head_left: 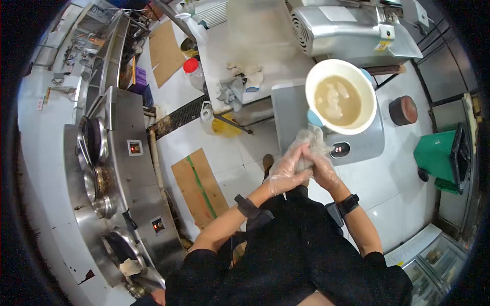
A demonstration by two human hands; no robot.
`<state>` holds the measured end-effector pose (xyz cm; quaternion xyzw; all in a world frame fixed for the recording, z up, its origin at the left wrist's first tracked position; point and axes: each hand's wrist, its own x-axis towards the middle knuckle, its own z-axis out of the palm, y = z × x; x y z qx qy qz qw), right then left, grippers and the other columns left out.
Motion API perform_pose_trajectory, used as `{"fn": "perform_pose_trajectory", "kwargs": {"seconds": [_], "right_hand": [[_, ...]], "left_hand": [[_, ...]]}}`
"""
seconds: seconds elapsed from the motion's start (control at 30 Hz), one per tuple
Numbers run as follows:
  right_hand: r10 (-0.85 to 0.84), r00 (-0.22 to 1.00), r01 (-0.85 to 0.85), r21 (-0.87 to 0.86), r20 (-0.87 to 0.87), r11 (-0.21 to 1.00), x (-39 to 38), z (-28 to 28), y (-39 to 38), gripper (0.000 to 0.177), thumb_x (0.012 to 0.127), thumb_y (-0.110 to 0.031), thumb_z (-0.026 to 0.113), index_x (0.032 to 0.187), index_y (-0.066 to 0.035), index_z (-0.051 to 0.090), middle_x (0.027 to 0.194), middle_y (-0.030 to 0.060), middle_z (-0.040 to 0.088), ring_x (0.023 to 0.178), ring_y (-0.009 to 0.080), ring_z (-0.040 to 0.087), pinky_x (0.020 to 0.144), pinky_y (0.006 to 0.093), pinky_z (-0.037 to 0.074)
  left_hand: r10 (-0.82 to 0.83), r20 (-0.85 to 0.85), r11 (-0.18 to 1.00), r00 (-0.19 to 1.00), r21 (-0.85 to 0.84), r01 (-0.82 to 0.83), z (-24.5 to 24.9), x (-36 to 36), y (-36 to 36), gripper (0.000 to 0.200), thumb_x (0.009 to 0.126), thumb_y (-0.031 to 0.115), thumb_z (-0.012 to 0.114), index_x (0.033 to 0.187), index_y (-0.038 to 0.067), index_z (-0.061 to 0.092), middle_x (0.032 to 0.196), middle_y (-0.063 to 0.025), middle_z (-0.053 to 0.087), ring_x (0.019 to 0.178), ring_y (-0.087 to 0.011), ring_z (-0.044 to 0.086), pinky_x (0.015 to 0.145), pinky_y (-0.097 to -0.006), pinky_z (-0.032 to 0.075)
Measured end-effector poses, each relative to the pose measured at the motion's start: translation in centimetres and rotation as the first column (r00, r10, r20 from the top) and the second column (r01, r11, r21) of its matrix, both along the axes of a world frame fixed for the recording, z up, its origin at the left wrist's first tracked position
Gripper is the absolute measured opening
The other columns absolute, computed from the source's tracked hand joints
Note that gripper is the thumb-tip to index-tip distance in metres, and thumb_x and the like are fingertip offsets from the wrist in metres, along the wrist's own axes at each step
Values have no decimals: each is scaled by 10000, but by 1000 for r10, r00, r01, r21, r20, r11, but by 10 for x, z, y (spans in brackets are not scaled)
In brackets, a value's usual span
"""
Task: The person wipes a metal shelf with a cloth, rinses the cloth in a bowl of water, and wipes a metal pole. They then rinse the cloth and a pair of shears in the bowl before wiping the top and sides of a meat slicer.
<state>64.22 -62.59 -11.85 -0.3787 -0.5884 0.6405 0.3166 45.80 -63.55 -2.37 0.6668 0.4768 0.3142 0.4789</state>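
Note:
Close in front of my body, my left hand (287,171) and my right hand (325,171) are pressed together, both in loose clear plastic gloves. Their fingers are closed against each other, and crumpled see-through plastic (312,138) bunches up at the tips. I cannot tell what lies between the palms. Just beyond the fingertips stands a white basin (311,84) with light blue handles, holding cloudy tan liquid with pale lumps in it. The basin rests on a flat grey appliance (291,117) whose red digital display (340,149) reads 29.
A steel stove counter (130,115) with pans runs along the left. Ahead is a table (219,71) with crumpled cloths (232,91); a steel machine (342,30) stands at the upper right. Cardboard (199,188) lies on the floor. At right are a green bin (436,155) and a dark tub (403,110).

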Motion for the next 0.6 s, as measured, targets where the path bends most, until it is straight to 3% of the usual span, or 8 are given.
{"fn": "perform_pose_trajectory", "kwargs": {"seconds": [0.03, 0.1, 0.13, 0.2, 0.23, 0.4, 0.47, 0.6], "right_hand": [[-124, 992, 103, -448, -17, 888, -2, 26, 1, 458, 862, -202, 673, 1300, -117, 571, 1273, 74, 595, 1057, 198, 612, 970, 357, 482], [-365, 930, 230, -717, -36, 658, -14, 43, 13, 443, 836, -153, 691, 1260, -63, 600, 1183, 74, 647, 1045, 189, 609, 943, 347, 488], [-319, 943, 299, -646, 90, 702, -8, 22, 11, 401, 833, -159, 700, 1199, -13, 629, 1129, 96, 663, 1034, 184, 608, 926, 335, 486], [-153, 986, 161, -134, 71, 978, -11, 50, 11, 349, 890, -199, 655, 1186, -17, 629, 1167, 69, 657, 1048, 192, 622, 925, 346, 491], [-190, 965, 256, -507, 178, 823, -17, 54, 26, 376, 859, -211, 696, 1178, -21, 634, 1130, 82, 679, 1003, 196, 645, 911, 339, 500], [68, 755, 213, -342, 652, 915, -28, 71, 59, 522, 809, -327, 723, 1229, -42, 599, 1074, 140, 696, 962, 224, 660, 835, 347, 514], [-170, 505, 300, 12, 846, 954, -42, 94, 65, 586, 811, -441, 647, 1227, -35, 567, 1030, 242, 663, 923, 408, 637, 805, 440, 504], [-402, 388, 306, 296, 829, 905, -34, 96, 50, 535, 817, -277, 715, 1264, -40, 544, 1051, 171, 677, 897, 314, 651, 786, 393, 512]], "left_hand": [[-43, 5, 998, 999, -39, 44, -4, -15, 12, 619, 833, 206, 693, 1387, 96, 440, 1441, -147, 418, 1376, -299, 354, 1124, -394, 309], [38, 76, 997, 996, -72, -32, -41, -58, 45, 501, 862, 204, 678, 1328, 105, 521, 1362, -123, 509, 1296, -267, 460, 1062, -381, 387], [136, -46, 990, 990, 54, -133, -55, -87, 70, 394, 864, 194, 673, 1238, 96, 594, 1266, -100, 587, 1181, -247, 551, 969, -382, 462], [376, -399, 927, 836, 144, -348, -66, -139, 117, 264, 866, 248, 607, 1096, 121, 633, 997, -153, 668, 922, -314, 628, 775, -420, 488], [498, -415, 867, 762, 235, -438, -88, -164, 137, 244, 846, 268, 611, 1047, 132, 642, 909, -158, 662, 850, -323, 634, 765, -429, 497], [585, -617, 806, 526, 370, -462, -162, -220, 221, 315, 749, 267, 668, 1020, 110, 628, 990, -179, 629, 946, -365, 615, 822, -459, 500], [520, -683, 839, 513, 295, -457, -169, -221, 239, 340, 740, 286, 681, 1022, 105, 625, 1008, -183, 622, 972, -363, 608, 837, -457, 499], [344, -836, 874, 428, 119, -470, -176, -214, 253, 352, 722, 284, 705, 1001, 93, 608, 1068, -177, 612, 1010, -364, 598, 860, -444, 509]]}}
